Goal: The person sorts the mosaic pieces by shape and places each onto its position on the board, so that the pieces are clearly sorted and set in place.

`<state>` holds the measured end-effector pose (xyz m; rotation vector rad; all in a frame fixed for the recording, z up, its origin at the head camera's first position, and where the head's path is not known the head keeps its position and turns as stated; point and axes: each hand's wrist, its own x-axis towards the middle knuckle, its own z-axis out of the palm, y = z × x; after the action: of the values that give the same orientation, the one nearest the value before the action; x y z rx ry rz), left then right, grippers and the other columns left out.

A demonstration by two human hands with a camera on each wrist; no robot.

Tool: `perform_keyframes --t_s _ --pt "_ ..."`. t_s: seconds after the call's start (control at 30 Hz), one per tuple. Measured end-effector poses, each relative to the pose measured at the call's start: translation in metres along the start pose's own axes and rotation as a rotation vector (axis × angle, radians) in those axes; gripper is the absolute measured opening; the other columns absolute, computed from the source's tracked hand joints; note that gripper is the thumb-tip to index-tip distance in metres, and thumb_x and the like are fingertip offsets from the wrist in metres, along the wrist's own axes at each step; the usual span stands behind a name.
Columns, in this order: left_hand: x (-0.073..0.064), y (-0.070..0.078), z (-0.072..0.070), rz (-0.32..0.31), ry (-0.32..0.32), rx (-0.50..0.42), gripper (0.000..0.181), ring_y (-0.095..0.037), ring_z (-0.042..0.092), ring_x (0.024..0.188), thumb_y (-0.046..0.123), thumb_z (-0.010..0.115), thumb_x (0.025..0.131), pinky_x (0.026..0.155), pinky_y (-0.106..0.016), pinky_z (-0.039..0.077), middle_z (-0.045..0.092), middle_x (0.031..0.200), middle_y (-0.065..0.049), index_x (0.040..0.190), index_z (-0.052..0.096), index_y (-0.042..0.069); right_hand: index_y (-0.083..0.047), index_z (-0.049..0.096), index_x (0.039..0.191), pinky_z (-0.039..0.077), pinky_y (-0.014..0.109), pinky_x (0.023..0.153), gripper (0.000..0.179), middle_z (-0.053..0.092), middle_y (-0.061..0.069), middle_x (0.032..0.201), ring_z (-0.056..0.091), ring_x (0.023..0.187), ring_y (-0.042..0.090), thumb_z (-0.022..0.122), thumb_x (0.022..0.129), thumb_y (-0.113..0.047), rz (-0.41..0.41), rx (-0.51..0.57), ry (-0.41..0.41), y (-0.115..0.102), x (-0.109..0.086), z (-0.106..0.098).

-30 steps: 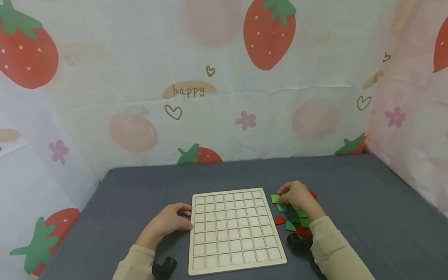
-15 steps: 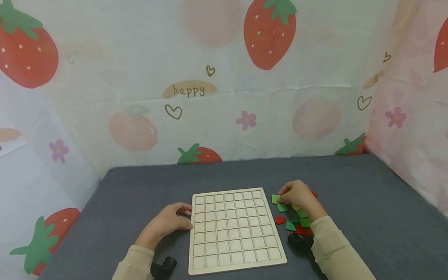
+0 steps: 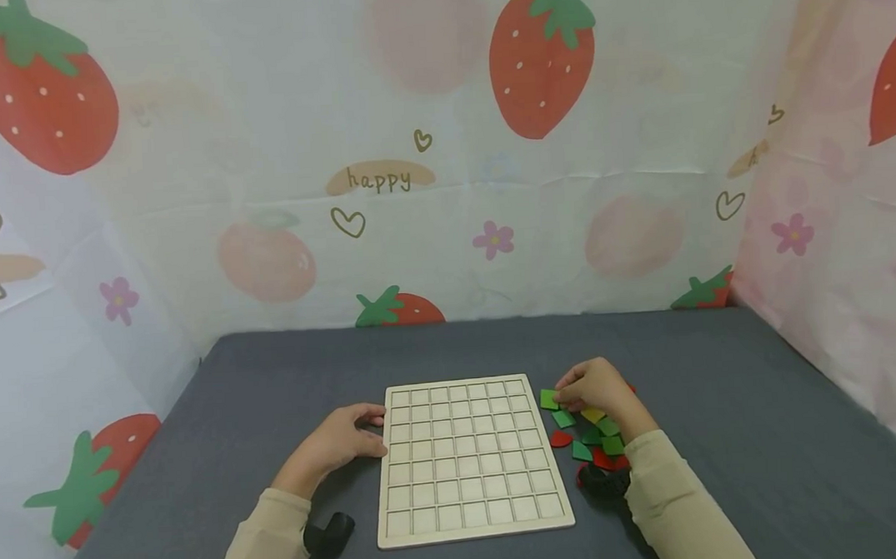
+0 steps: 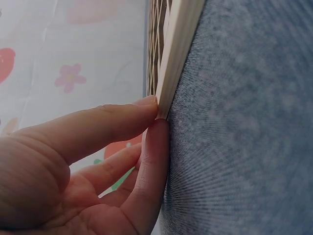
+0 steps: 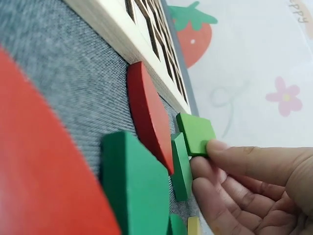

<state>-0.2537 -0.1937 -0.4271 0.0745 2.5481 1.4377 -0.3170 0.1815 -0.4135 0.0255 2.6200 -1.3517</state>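
A light wooden grid board lies on the grey cloth between the hands, its squares bare. My left hand rests at the board's left edge; in the left wrist view the thumb and a finger touch that edge. To the right of the board, my right hand pinches a light green square tile between thumb and fingers. The right wrist view shows this green tile tilted near the board's corner, the thumb on its face. Part of the tile is hidden by the fingers.
Below the right hand lie several loose pieces: a green tile, a red piece, a yellow piece and more green ones. Black wrist-worn devices hang by both sleeves. A strawberry-print curtain stands behind the table.
The right hand and the light green tile have shifted very slightly, the tile a little to the left. The left hand and the board look unmoved.
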Motion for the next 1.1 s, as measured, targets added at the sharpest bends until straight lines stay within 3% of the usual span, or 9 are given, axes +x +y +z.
perform_keyframes --t_s 0.53,1.1 --pt "-0.001 0.003 -0.001 -0.016 -0.017 -0.003 0.065 -0.030 0.066 0.109 -0.004 0.074 0.081 0.085 -0.037 0.054 0.055 0.129 -0.021 0.141 0.048 -0.007 0.003 0.075 0.095 0.059 0.035 0.069 0.012 0.075 0.009 0.078 0.070 0.067 0.015 0.074 0.087 -0.006 -0.023 0.059 -0.019 -0.013 -0.006 0.001" --pt "0.000 0.003 -0.001 -0.005 -0.007 -0.011 0.065 -0.028 0.067 0.104 -0.006 0.075 0.079 0.085 -0.037 0.054 0.056 0.125 -0.021 0.139 0.049 -0.009 0.004 0.075 0.095 0.059 0.034 0.070 0.012 0.075 0.010 0.081 0.072 0.070 0.017 0.074 0.086 -0.005 -0.017 0.111 -0.037 -0.023 -0.008 0.006"
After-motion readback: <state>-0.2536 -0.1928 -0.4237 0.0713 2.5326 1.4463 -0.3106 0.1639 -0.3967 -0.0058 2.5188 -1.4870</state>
